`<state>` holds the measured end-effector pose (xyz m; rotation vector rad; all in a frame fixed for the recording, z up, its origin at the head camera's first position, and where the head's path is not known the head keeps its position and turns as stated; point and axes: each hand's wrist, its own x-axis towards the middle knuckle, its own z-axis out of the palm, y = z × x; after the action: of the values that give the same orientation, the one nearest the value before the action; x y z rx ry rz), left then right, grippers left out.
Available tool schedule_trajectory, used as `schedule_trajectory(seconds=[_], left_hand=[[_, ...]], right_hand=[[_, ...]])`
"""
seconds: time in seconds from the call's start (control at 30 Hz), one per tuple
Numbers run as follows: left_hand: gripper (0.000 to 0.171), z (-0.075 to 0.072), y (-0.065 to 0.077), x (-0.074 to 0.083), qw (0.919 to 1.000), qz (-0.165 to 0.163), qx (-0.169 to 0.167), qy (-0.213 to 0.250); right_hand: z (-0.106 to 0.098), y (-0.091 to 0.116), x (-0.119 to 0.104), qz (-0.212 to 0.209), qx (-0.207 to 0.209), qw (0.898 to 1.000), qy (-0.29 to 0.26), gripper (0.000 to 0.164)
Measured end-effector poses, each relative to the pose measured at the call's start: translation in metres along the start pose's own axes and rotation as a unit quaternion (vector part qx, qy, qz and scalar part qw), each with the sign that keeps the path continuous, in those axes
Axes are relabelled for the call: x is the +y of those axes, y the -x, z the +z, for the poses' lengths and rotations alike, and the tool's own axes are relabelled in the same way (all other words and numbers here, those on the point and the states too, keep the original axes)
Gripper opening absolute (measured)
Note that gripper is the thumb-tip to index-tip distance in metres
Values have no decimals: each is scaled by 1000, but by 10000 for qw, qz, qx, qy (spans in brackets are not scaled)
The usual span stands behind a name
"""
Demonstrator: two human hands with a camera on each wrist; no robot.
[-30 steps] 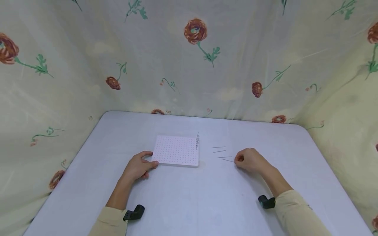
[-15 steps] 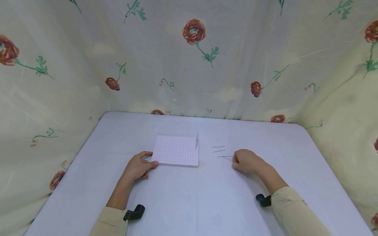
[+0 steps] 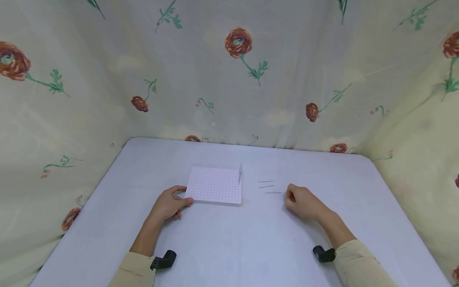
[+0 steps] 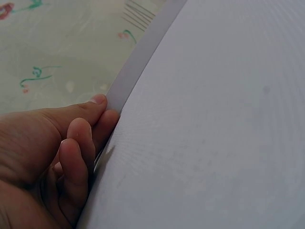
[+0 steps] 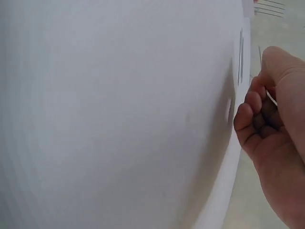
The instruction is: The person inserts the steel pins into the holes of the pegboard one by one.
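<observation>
A white board (image 3: 213, 185) dotted with rows of small holes lies on the table. My left hand (image 3: 168, 205) grips its near left corner, thumb along the front edge and forefinger at the left side. Several thin metal pins (image 3: 240, 174) stand in a row in the holes along the board's right edge. My right hand (image 3: 303, 202), fingers curled, pinches another thin metal pin (image 5: 260, 55), which sticks up past the fingertips in the right wrist view. Left of this hand, three loose metal pins (image 3: 266, 186) lie on the table, the nearest one close to the fingertips.
The white tabletop (image 3: 229, 247) has a rounded far edge. A flower-patterned curtain (image 3: 276, 67) hangs behind it and at both sides. Each wrist wears a black camera (image 3: 163, 260) on a strap.
The slanted pin at my right fingertips has come up off the table in the right hand's pinch. The left hand and the board stay put.
</observation>
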<state>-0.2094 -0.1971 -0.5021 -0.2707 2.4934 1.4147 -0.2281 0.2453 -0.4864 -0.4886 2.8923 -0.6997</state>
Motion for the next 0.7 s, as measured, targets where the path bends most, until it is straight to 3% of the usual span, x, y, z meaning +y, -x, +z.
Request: schedule_trajectory(seconds=[0.3,0.7], left_hand=[[63,0,4,1,10000,-38,40,-25],[63,1,2,1,10000,-57,45,-24]], right_hand=[[3,0,-10,464,526,9934,-912,5],[8,-7,-19,812,506,9837,-1521,17]])
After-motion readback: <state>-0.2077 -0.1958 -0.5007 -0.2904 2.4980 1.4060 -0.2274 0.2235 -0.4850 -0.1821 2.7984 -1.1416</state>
